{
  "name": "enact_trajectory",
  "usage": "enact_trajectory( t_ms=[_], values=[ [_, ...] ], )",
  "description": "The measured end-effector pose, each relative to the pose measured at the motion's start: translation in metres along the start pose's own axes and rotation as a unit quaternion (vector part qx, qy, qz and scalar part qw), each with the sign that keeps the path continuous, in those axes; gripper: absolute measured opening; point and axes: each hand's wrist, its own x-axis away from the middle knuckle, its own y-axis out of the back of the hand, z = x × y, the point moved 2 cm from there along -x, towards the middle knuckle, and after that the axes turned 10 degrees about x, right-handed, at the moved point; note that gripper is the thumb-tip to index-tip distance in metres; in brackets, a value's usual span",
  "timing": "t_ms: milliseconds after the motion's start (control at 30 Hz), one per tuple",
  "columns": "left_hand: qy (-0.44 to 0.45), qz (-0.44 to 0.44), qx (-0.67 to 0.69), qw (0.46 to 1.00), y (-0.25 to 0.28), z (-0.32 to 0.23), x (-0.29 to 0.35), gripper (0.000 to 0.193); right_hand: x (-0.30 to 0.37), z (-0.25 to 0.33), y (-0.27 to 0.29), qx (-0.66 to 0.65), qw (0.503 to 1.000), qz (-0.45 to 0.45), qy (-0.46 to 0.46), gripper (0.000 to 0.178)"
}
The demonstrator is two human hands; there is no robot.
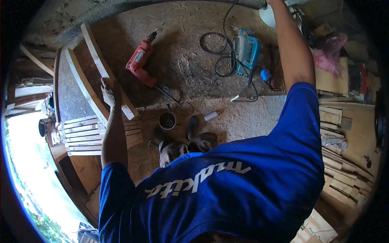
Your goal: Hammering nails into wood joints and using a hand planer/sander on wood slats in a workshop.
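Note:
Two long, pale wooden bars lie side by side at the left, slanting across the bench. My left hand [108, 92] is closed around the edge of the right wooden bar [95, 50]; the left wooden bar [79, 77] lies just beside it. My right arm [293, 44] stretches far forward, and the top edge of the picture cuts off its hand. Close to that wrist is a white, rounded object [267, 17], only partly visible. Between my arms rest a red power drill [139, 60] with a bit fitted and a teal electric planer [246, 52] with a black cord.
A stack of wooden slats [83, 135] sits under the bars' near ends. Near my feet stands a round container [167, 120] of small dark pieces, with a white piece [210, 116] beside it. A blue-ended object [266, 74] lies by the planer. Stacked boards [344, 178] line the right.

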Motion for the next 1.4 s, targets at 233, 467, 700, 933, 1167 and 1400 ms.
enact_trajectory(
  t_ms=[233, 467, 700, 933, 1167, 1400],
  values=[
    [0.029, 0.002, 0.008, 1.000, 0.001, 0.006, 0.002, 0.074, 0.125, 0.059, -0.040, -0.204, 0.919, 0.256, 0.218, 0.032],
    [0.047, 0.033, 0.013, 0.998, 0.012, 0.000, 0.000, 0.067, 0.223, 0.013, 0.070, 0.297, 0.863, -0.189, 0.362, 0.023],
    [0.031, 0.024, 0.041, 0.998, -0.014, 0.026, -0.013, 0.079, 0.375, -0.024, 0.078, 0.473, 0.719, -0.115, 0.496, 0.020],
    [0.047, 0.004, 0.050, 0.998, -0.016, 0.003, -0.008, 0.057, 0.522, -0.094, 0.173, 0.413, 0.794, -0.295, 0.334, 0.023],
    [0.076, 0.046, 0.173, 0.981, -0.023, 0.009, 0.005, 0.074, 0.655, -0.163, 0.129, -0.271, 0.962, -0.043, 0.009, 0.060],
    [-0.243, 0.021, 0.208, 0.947, -0.003, -0.033, 0.015, 0.079, 0.667, -0.206, 0.119, -0.466, 0.871, -0.134, 0.080, 0.067]
  ],
)
